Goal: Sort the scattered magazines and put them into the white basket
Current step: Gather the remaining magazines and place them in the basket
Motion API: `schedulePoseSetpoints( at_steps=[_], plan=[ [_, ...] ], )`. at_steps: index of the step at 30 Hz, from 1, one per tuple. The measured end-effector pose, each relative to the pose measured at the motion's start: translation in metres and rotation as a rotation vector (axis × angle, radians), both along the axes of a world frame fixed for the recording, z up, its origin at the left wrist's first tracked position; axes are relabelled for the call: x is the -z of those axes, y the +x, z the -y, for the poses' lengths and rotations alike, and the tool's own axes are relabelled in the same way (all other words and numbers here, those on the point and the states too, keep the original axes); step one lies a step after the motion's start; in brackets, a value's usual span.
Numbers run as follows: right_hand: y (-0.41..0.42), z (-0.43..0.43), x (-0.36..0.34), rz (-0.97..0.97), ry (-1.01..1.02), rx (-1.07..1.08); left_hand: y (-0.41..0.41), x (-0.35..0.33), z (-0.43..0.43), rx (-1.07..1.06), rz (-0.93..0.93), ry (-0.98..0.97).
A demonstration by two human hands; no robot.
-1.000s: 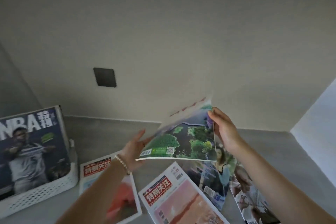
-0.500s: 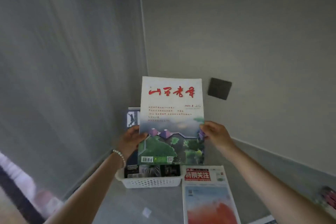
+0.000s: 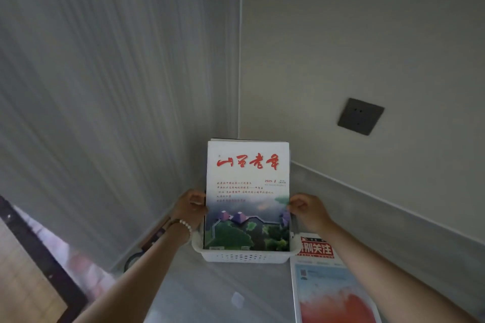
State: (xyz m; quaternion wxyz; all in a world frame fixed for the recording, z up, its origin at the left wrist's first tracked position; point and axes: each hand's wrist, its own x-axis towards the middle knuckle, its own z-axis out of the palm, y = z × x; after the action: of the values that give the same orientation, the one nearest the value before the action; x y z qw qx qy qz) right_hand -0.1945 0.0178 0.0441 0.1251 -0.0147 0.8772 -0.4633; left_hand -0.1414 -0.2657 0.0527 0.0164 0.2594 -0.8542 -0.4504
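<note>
Left hand (image 3: 190, 208) and right hand (image 3: 307, 208) pinch glossy rectangular magazine (image 3: 248, 191) by side edges — upright, bottom inside perforated white plastic basket (image 3: 245, 257) on grey desk (image 3: 210, 294).

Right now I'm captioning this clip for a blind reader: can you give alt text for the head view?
Two hands, left hand and right hand, hold a white magazine with red calligraphy upright by its side edges, its bottom inside a white basket in a grey counter corner. Another magazine lies flat right of the basket; a dark wall socket is above.
</note>
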Motion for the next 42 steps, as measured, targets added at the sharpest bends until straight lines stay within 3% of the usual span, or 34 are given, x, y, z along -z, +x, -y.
schedulePoseSetpoints(
  at_steps=[2, 4, 8, 15, 22, 28, 35, 38, 42],
  plan=[
    [0.000, -0.006, 0.003, -0.001, -0.038, 0.090, -0.001, -0.003, -0.001, -0.075, -0.040, -0.035],
    [0.001, -0.016, 0.004, 0.014, -0.084, 0.174, -0.002, -0.011, -0.011, -0.053, -0.098, 0.056],
    [0.015, -0.045, 0.006, 0.103, -0.143, 0.225, 0.003, -0.022, -0.056, 0.203, -0.113, 0.189],
    [0.068, -0.132, 0.028, 0.257, -0.150, 0.305, 0.048, 0.005, -0.174, 0.315, 0.117, 0.393],
    [0.133, -0.185, 0.064, 0.494, -0.300, 0.318, 0.105, 0.070, -0.244, 0.253, 0.271, 0.190],
    [0.166, -0.228, 0.066, 0.519, -0.358, 0.298, 0.135, 0.076, -0.292, 0.326, 0.291, 0.170],
    [0.205, -0.345, 0.052, 0.453, -0.441, 0.545, 0.142, 0.066, -0.407, 0.552, 0.283, 0.156],
    [0.236, -0.419, 0.054, 0.391, -0.367, 0.736, 0.145, 0.065, -0.463, 0.591, 0.267, 0.196],
    [0.292, -0.508, 0.066, 0.244, -0.005, 0.949, 0.159, 0.075, -0.525, 0.768, 0.304, 0.098]
  ],
)
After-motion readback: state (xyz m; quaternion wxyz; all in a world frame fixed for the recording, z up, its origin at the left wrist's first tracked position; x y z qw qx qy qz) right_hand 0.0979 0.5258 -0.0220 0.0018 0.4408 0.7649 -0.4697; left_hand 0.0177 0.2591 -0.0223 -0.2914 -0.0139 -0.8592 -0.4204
